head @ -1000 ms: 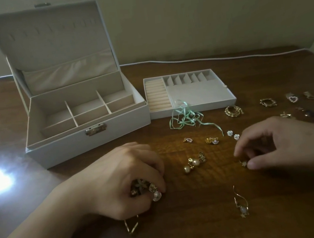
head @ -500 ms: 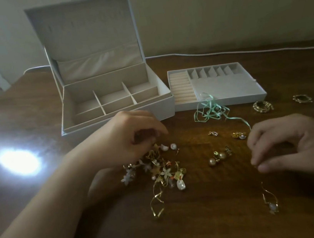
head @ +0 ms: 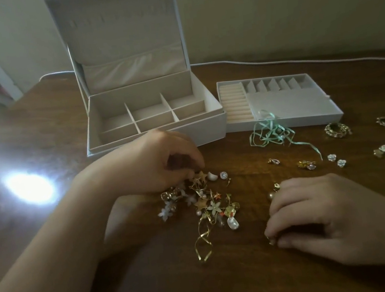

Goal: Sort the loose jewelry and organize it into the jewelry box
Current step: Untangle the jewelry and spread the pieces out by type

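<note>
Dark wooden table (head: 36, 133), dim room, one bright glare spot on the left side.

Box (head: 155, 136) stands open at the back centre, lid upright, six bare compartments in its base. Tray (head: 306, 115) sits just beside it on the right, touching or nearly so; ring rolls on its left, small slots along its back edge.

Pile (head: 207, 203) of tangled jewelry lies in front of the box: gold stars, white flowers, pearls, a twisted gold strip trailing toward the near edge.

Left hand (head: 154, 163) rests at the pile's far left edge, fingers curled down with tips among the gold pieces. Whether it actually pinches one cannot be told; the fingertips are shadowed.

Right hand (head: 320, 217) lies knuckles-up on the table to the right of the pile, fingers curled under. A small gold piece shows at the fingertips, apparently pinched, though it is too small to make out. Pearl earring (head: 273, 192) peeks out just beyond the knuckles.

Ribbon (head: 271, 134), mint green, is heaped against the tray's front wall. Brooch (head: 336, 129) lies to the ribbon's right. Small studs and charms are scattered between ribbon and right hand, well apart from the pile.

White cable (head: 298, 59) runs along the back edge.
</note>
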A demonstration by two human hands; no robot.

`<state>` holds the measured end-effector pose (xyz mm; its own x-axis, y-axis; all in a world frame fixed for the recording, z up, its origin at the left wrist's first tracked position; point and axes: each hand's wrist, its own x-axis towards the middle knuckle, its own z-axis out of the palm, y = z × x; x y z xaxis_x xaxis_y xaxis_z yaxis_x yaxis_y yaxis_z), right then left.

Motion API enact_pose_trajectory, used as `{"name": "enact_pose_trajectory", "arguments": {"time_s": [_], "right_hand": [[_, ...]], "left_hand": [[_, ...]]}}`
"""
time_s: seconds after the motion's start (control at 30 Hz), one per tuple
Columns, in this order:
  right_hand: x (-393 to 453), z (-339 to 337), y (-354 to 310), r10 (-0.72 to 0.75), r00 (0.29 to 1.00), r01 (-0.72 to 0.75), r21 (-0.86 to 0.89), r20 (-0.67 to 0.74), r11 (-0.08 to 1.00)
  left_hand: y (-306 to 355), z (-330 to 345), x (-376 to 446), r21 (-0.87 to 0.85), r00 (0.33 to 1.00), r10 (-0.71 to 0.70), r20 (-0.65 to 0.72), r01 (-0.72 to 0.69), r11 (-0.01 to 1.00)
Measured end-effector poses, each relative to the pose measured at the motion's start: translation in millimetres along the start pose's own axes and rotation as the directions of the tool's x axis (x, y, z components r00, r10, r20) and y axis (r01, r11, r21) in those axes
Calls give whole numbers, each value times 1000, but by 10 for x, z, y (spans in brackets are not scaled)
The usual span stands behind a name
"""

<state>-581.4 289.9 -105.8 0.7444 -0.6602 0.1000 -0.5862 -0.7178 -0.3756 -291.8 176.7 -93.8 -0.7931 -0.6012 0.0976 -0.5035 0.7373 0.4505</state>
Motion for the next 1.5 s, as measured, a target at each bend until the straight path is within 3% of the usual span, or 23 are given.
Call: {"name": "enact_pose_trajectory", "arguments": {"time_s": [0.1, 0.17, 0.27, 0.37, 0.6, 0.9, 1.0, 1.07, 1.1, 1.17, 1.27, 1.5], "right_hand": [[-113, -161, 85, 78, 995, -66, 174, -64, 982], [-273, -310, 188, 169, 985, -175, 238, 45, 956], [-454, -394, 336, 296, 926, -342, 190, 234, 920], [-422, -389, 351, 346, 860, -456, 263, 374, 850], [-302, -348, 290, 363, 819, -496, 229, 444, 838], [-297, -336, 224, 308, 893, -407, 299, 328, 863], [-165, -293, 55, 214, 977, -211, 290, 20, 933], [9, -201, -131, 80, 980, -58, 125, -184, 990], [120, -141, -231, 5, 976, -5, -1, -219, 1000], [322, 7, -383, -116, 972, 71, -214, -204, 974], [523, 212, -458, -183, 976, 127, -376, -118, 918], [589, 297, -474, -195, 977, 142, -407, -91, 903]], "left_hand": [[-54, -84, -51, -51, 998, -55, -4, 54, 997], [-41, -96, -61, -85, 998, -51, 30, 53, 995], [44, 7, -10, -74, 997, 9, 83, -3, 997], [103, 109, 42, -26, 995, 36, 90, -34, 999], [153, 124, 46, 24, 988, 78, 135, -82, 996], [95, -36, -13, -149, 999, 38, -35, -43, 988], [80, -83, -36, -210, 993, 34, -109, -56, 976], [79, -92, -42, -252, 989, 29, -142, -65, 966], [80, -94, -44, -280, 987, 26, -160, -71, 957], [83, -100, -46, -331, 979, 26, -203, -93, 939], [79, -108, -54, -368, 964, 22, -264, -122, 922], [42, -121, -48, -360, 949, 10, -314, -129, 924]]}}
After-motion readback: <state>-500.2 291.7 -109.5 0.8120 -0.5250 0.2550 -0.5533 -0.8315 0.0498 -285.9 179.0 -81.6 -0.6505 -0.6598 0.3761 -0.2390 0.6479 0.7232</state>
